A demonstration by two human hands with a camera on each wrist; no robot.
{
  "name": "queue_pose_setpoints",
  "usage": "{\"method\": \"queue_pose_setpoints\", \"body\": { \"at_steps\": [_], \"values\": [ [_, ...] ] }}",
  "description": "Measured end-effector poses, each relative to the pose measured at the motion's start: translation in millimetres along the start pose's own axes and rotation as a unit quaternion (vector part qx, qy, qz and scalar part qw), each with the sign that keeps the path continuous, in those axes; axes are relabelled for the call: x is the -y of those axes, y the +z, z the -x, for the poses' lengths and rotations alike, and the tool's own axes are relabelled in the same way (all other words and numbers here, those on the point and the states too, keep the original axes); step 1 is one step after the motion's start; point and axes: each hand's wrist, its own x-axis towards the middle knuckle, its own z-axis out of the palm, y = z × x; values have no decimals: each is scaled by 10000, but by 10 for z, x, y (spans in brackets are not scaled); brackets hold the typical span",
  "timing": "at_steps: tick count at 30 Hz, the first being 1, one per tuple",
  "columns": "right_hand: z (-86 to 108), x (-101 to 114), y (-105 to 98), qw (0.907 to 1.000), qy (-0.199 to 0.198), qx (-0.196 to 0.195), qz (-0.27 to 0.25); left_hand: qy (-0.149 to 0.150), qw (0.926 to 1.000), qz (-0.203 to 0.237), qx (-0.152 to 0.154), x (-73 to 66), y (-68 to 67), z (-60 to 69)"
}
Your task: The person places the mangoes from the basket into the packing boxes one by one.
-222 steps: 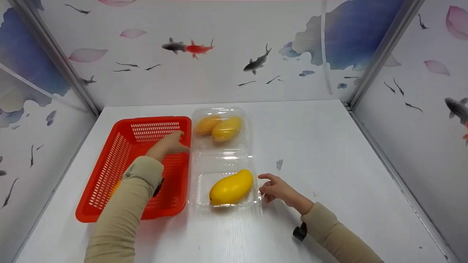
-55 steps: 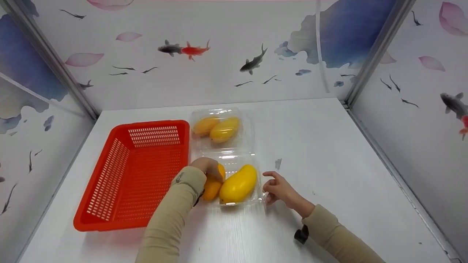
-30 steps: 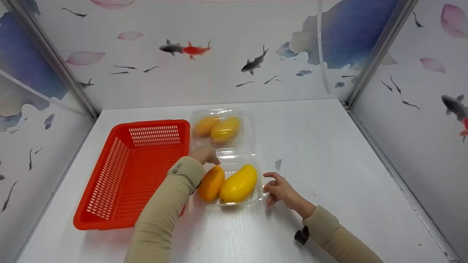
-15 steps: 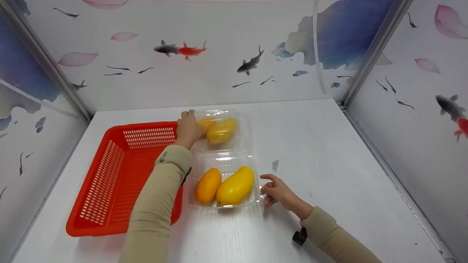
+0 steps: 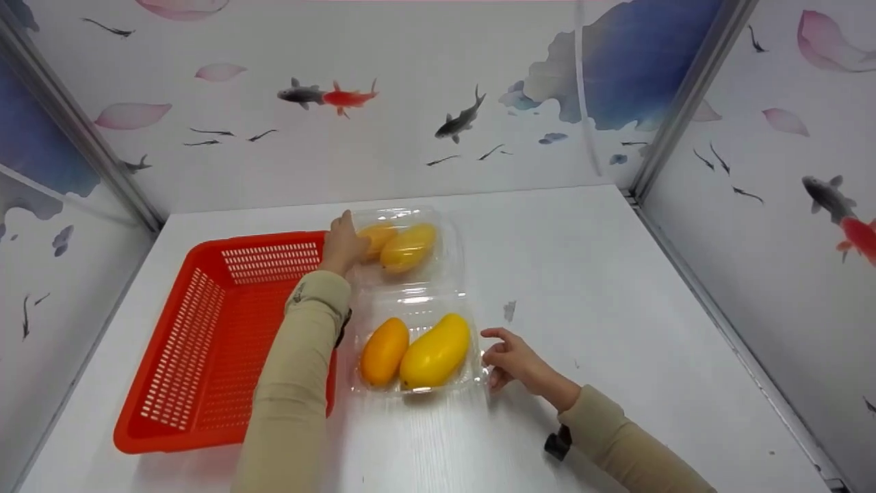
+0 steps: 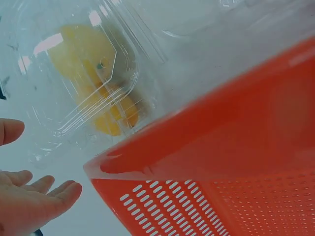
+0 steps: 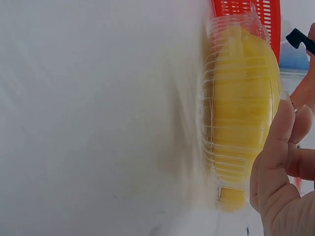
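Observation:
My left hand (image 5: 342,243) is at the left edge of the farther clear plastic lid (image 5: 410,277), beside the red basket. In the left wrist view its thumb and fingers stand apart, with nothing between them. Under the clear plastic lie two yellow mangoes (image 5: 408,248). In the nearer clear plastic tray (image 5: 419,308), an orange mango (image 5: 384,351) lies left of a larger yellow mango (image 5: 436,351). My right hand (image 5: 519,361) stays at that tray's right rim, fingers loosely bent; whether the fingertips touch the rim is hard to tell.
A red slotted basket (image 5: 239,329) stands to the left, its right side partly hidden by the left sleeve (image 5: 291,383). White table (image 5: 582,274) extends right of the clear plastic. Printed walls (image 5: 410,164) enclose the back and sides.
My left hand has gone from the basket to the tray, where the orange mango was set down and let go. It then moved back to the farther lid's left edge. My right hand stayed.

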Motion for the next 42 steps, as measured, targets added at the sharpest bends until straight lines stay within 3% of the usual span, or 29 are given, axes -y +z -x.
{"method": "queue_pose_setpoints", "body": {
  "at_steps": [7,12,18,25,28,34,42],
  "values": [
    [4,14,9,10000,83,-18,9,277,9987,399,-141,36,-21,-25],
    [5,2,14,9999,99,-14,30,386,9976,448,-359,10,-61,-6],
    [-5,-6,16,9998,219,-19,-3,442,9956,673,-482,-34,-217,93],
    [5,-9,3,9999,119,56,-107,473,9932,1012,-316,-21,-414,231],
    [10,-11,1,9997,25,134,-183,475,9936,1020,-138,-1,-480,315],
    [29,-4,-2,9998,55,80,-183,425,9949,663,624,35,-557,502],
    [54,-37,-29,9994,17,256,-238,646,9870,89,1468,96,-536,744]
  ]
}}
